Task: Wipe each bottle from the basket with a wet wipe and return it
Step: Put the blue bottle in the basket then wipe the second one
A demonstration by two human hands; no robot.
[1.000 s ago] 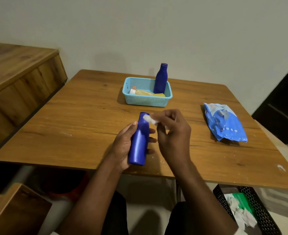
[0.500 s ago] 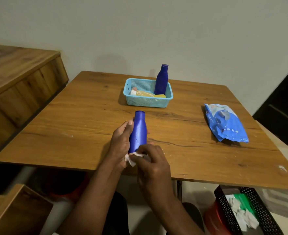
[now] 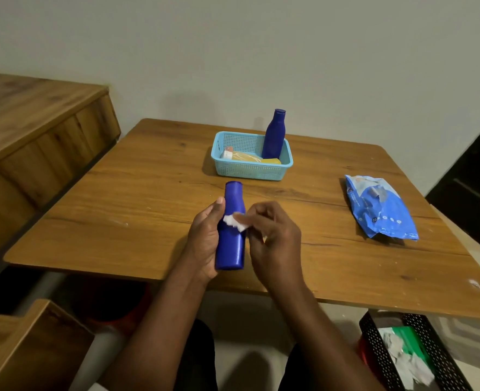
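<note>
My left hand (image 3: 205,238) grips a blue bottle (image 3: 231,244) above the near edge of the wooden table (image 3: 137,193), cap pointing away from me. My right hand (image 3: 272,235) pinches a small white wet wipe (image 3: 235,222) against the middle of that bottle. Further back stands a light blue basket (image 3: 250,172). Inside it a second blue bottle (image 3: 274,135) stands upright at the right, and a yellow bottle (image 3: 244,157) with a white cap lies flat on the bottom.
A blue pack of wet wipes (image 3: 379,210) lies on the right side of the table. Below the table's near right corner stands a black mesh bin (image 3: 379,345) with crumpled wipes. Wooden furniture (image 3: 35,131) runs along the left.
My right hand has slid the wipe from the bottle's base up to its middle. One second ago the wipe was at the cap end.
</note>
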